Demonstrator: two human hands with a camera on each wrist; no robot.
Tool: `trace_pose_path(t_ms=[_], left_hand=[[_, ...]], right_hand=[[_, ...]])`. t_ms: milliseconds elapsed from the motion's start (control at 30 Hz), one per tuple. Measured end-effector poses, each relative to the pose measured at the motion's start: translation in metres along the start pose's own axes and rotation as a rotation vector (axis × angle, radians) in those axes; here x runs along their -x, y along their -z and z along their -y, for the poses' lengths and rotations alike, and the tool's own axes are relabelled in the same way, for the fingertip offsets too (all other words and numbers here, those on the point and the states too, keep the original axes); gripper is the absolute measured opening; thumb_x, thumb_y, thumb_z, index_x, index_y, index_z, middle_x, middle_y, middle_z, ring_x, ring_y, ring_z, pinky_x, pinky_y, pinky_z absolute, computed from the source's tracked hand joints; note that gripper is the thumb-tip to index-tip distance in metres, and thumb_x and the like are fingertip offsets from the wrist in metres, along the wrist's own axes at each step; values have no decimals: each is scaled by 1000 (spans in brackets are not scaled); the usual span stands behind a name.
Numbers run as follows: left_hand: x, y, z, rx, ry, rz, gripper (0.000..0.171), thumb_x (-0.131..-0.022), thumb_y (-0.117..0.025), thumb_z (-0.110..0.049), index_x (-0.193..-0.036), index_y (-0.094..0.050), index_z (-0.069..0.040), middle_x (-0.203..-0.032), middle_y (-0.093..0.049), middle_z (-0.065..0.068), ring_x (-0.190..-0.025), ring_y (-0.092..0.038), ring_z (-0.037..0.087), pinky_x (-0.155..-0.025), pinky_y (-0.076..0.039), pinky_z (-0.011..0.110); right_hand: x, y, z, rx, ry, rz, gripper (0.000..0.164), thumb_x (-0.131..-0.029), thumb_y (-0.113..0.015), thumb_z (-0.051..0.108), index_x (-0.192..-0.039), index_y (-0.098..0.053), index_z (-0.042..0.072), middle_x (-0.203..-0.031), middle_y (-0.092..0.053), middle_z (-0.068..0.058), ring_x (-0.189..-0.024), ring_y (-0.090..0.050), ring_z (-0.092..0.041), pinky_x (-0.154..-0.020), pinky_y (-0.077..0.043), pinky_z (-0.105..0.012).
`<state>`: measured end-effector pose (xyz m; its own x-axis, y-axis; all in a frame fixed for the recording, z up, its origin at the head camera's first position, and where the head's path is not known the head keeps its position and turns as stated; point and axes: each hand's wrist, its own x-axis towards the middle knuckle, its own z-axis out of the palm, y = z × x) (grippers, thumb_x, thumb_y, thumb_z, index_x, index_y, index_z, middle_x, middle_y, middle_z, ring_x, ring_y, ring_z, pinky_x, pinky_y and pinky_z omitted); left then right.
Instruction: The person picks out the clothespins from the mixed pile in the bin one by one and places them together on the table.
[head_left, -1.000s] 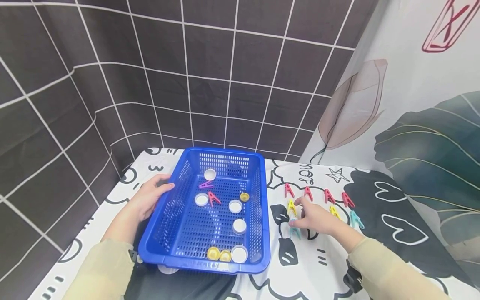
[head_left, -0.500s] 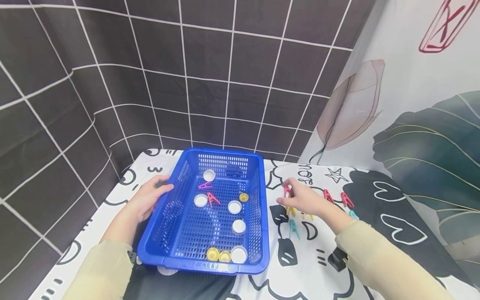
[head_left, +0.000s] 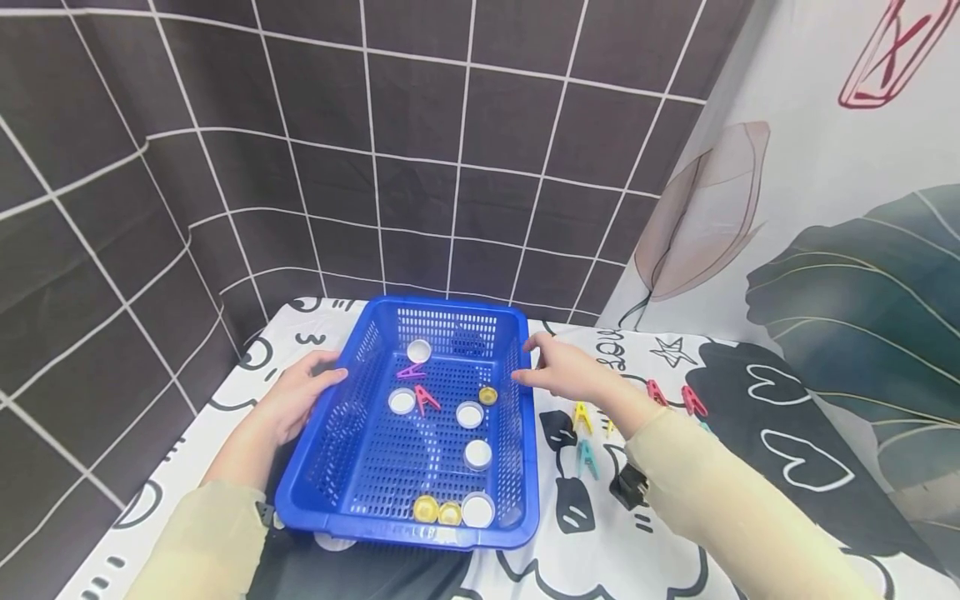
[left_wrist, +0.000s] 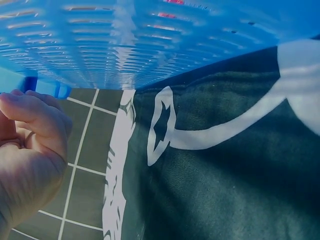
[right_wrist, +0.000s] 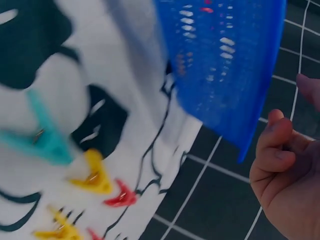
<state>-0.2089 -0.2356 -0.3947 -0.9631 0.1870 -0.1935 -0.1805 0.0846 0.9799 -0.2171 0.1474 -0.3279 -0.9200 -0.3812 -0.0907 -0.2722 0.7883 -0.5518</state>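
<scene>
In the head view a blue plastic basket (head_left: 408, 531) with slotted walls stands in front of me. My left hand (head_left: 300, 392) holds its left rim, thumb lying over the edge. My right hand (head_left: 570, 371) is at the right rim, thumb and forefinger spread and reaching over it; nothing shows between them. Inside lie several white bottle caps (head_left: 477, 454), several yellow caps (head_left: 426, 508), a purple clothespin (head_left: 411, 372) and a red clothespin (head_left: 427, 399). The right wrist view shows my right hand (right_wrist: 290, 170) with loosely bent fingers beside the rim.
Right of the basket, on the patterned cloth (head_left: 540, 575), lie a teal clothespin (head_left: 587, 458), yellow clothespins (head_left: 582, 417) and red clothespins (head_left: 693, 401), some hidden by my right forearm. A dark wall with white grid lines (head_left: 420, 192) rises behind the basket.
My right hand has moved left from the clothespins, past the red one at the back, to the basket's right rim. The left hand and basket have stayed put.
</scene>
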Motion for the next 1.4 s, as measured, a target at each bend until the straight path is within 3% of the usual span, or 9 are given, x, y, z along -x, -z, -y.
trace_pose_path(t_ms=[167, 367, 533, 733, 1100, 1400], left_hand=[[0, 0, -1, 1, -1, -1, 54, -95, -55, -24, -140, -31, -6, -85, -67, 8, -67, -67, 21, -60, -57, 38], [1, 0, -3, -9, -3, -7, 53, -95, -55, -24, -139, -32, -6, -85, -66, 8, -66, -66, 20, -59, -57, 37], [1, 0, -3, -6, -4, -4, 53, -95, -54, -24, -140, -32, -6, -87, -66, 9, -69, -67, 21, -62, -57, 39], [1, 1, -3, -4, -6, -2, 53, -95, -54, -24, -139, -32, -6, -89, -66, 11, -71, -67, 23, -63, -57, 41], [0, 1, -3, -6, 3, -4, 54, -95, -55, -24, -140, -31, -7, -86, -66, 11, -66, -66, 21, -59, -57, 37], [-1, -1, 0, -27, 3, -11, 53, -95, -55, -24, -140, -32, -7, -84, -66, 11, -61, -64, 18, -53, -55, 32]], right_hand=[[-15, -3, 23, 10, 6, 38, 56, -86, -64, 35, -125, -43, 0, -102, -62, -15, -77, -62, -21, -64, -54, -32], [-31, -5, 48, 78, 3, 73, 58, -85, -64, 38, -126, -45, 1, -102, -61, -13, -78, -61, -20, -67, -54, -31], [-41, -8, 62, 26, -26, 135, 59, -86, -63, 40, -128, -45, 3, -103, -60, -12, -69, -61, -20, -63, -53, -28], [-49, -16, 77, -27, 1, 150, 63, -87, -63, 38, -132, -39, 0, -101, -58, -12, -62, -58, -17, -63, -50, -27], [-59, -35, 88, -72, 28, 92, 64, -86, -66, 36, -133, -39, 3, -106, -58, -11, -72, -62, -18, -66, -52, -28], [-67, -62, 79, -58, 41, 70, 70, -81, -71, 37, -134, -39, 3, -99, -63, -10, -93, -61, -24, -90, -48, -39]])
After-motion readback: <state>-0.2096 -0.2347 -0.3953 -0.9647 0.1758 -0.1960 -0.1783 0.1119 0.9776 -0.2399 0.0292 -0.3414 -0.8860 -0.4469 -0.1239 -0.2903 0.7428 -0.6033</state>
